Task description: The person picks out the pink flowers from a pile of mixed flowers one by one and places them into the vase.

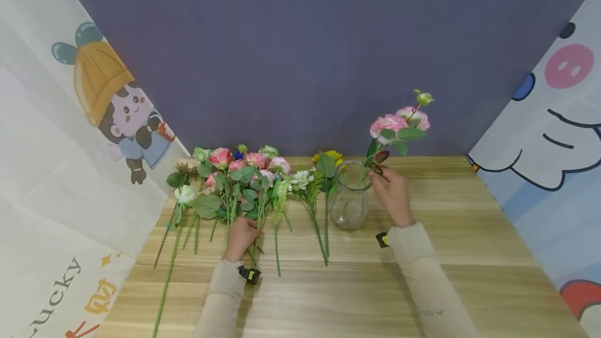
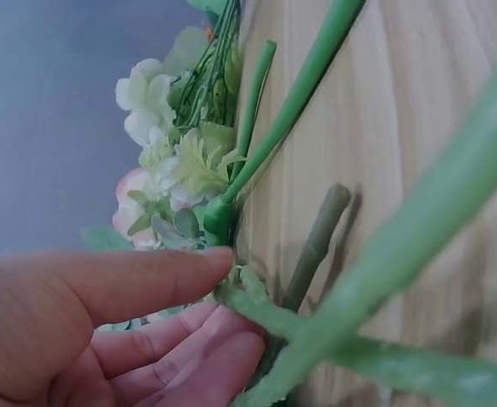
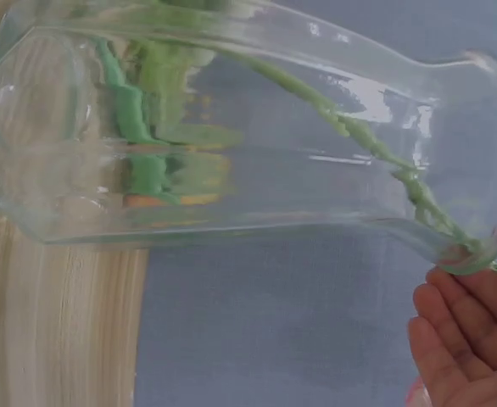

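"What's closest?"
"Two pale sleeves [image 1: 219, 296], cut off by the lower edge, over the wood-grain surface [image 1: 328, 301]. The left hand [image 1: 241, 236] has its fingers loosely bent about a green stem [image 2: 265, 313]; I cannot tell whether they grip it."
"And past that?"
"A heap of flowers [image 1: 255, 160], its overlapping leaves hiding many stems. To its right stands a clear glass vase [image 1: 348, 212], upright. The right hand [image 1: 394, 197], partly cut off in its wrist view, pinches a spray [image 1: 389, 125] at the rim, fingers closed on the stem."
"Where's the spray?"
"Stem inside the vase, slanting from the mouth, its end hard to make out; ruffled pink-and-white blooms, greenish bud and leaves above the rim."
"Behind?"
"A dark blue-grey panel [image 1: 300, 56]."
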A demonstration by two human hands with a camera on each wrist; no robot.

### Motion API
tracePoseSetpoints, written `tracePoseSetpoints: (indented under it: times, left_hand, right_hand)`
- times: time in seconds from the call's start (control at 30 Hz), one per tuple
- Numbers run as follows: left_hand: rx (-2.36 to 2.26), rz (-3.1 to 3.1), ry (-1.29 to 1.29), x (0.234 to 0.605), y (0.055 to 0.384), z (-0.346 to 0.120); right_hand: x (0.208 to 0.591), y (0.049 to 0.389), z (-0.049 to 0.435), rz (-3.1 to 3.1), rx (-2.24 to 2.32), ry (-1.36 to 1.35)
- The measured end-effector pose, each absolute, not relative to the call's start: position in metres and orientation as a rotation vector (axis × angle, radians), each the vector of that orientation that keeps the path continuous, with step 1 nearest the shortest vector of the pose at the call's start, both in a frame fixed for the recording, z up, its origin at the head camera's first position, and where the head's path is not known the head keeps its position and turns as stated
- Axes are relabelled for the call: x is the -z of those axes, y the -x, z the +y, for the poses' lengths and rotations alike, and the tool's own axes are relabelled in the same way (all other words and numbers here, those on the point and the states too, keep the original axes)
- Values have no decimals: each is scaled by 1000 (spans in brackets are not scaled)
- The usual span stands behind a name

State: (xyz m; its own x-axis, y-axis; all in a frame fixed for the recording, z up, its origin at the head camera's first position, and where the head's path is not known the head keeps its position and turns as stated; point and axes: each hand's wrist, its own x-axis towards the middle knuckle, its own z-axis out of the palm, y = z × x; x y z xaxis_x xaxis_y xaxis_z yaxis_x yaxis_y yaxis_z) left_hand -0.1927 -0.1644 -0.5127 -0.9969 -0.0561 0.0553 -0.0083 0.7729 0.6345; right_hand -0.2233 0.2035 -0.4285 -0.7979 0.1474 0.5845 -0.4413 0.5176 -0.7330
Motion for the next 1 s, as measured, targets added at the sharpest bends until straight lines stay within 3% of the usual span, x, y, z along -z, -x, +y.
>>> tracePoseSetpoints:
  times: [0.73,1.0]
  left_hand:
    - [1293,-2831,-115,510,195,-164]
    - [1291,-2796,-126,506,196,-161]
  right_hand:
    - [426,218,212,-2184,-1421,-130]
    - [409,198,208,-2168,-1550,-10]
